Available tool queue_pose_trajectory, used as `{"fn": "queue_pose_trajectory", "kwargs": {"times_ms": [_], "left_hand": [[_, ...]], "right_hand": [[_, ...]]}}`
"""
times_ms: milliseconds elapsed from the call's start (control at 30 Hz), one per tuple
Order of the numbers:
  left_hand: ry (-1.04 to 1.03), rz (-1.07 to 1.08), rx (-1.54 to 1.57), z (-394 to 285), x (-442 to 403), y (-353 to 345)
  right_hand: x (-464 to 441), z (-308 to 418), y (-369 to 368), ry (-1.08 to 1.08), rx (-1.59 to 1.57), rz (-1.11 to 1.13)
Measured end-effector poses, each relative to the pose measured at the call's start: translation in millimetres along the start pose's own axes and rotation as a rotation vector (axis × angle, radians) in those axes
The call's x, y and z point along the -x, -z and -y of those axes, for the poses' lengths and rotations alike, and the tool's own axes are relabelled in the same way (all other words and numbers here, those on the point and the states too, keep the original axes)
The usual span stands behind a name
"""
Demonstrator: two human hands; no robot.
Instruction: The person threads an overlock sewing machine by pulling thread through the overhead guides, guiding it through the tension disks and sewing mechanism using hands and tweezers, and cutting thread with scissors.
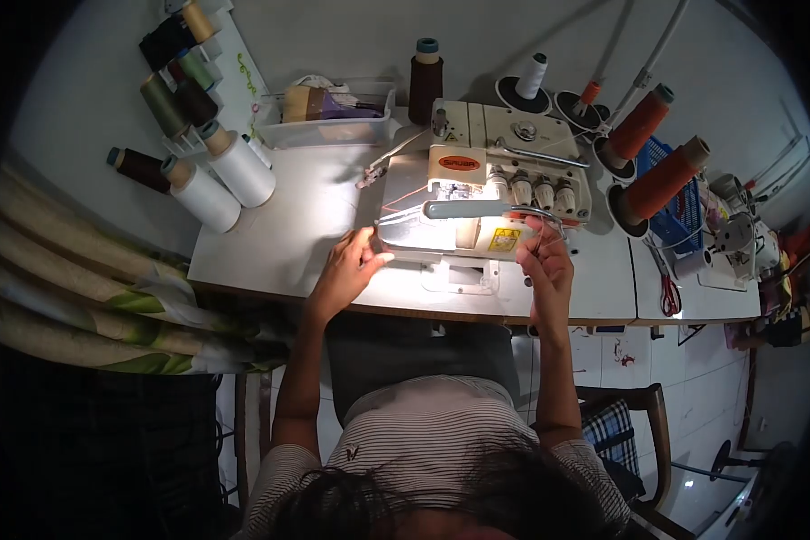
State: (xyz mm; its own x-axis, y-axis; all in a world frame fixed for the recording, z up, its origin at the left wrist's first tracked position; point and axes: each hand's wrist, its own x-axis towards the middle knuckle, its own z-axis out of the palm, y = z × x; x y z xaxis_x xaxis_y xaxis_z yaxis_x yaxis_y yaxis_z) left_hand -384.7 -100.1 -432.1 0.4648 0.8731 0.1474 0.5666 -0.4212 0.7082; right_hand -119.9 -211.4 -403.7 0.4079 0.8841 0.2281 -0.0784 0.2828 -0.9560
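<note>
A white overlock sewing machine with a red oval label stands lit by its lamp. My left hand is at the left edge of its shiny metal plate, thumb and forefinger apart; pale thin strands show just above the fingertips. My right hand is at the machine's right front, beside the yellow warning sticker. Its fingers are curled closed near a fine orange strand; what they grip is too small to make out. A grey-sleeved lamp arm crosses in front of the machine, between my hands.
Orange thread cones stand right of the machine, near a blue basket and red-handled scissors. White cones stand on the left. A clear plastic box holds brushes behind. The table edge runs along my front.
</note>
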Motion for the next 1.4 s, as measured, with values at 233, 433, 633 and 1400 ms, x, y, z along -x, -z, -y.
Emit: {"fn": "queue_pose_trajectory", "kwargs": {"times_ms": [233,433,633,1400], "left_hand": [[-0.247,0.018,0.898,6,13,35],[-0.434,0.034,1.639,-4,3,36],[-0.244,0.070,1.732,-1,-10,29],[-0.019,-0.237,1.342,43,27,59]], "right_hand": [[-5,-6,-2,-0.064,-0.025,0.044],[-8,-6,-7,-0.053,-0.083,0.062],[4,-1,-2,0.213,0.393,0.091],[5,1,-8,0.269,0.498,0.258]]}}
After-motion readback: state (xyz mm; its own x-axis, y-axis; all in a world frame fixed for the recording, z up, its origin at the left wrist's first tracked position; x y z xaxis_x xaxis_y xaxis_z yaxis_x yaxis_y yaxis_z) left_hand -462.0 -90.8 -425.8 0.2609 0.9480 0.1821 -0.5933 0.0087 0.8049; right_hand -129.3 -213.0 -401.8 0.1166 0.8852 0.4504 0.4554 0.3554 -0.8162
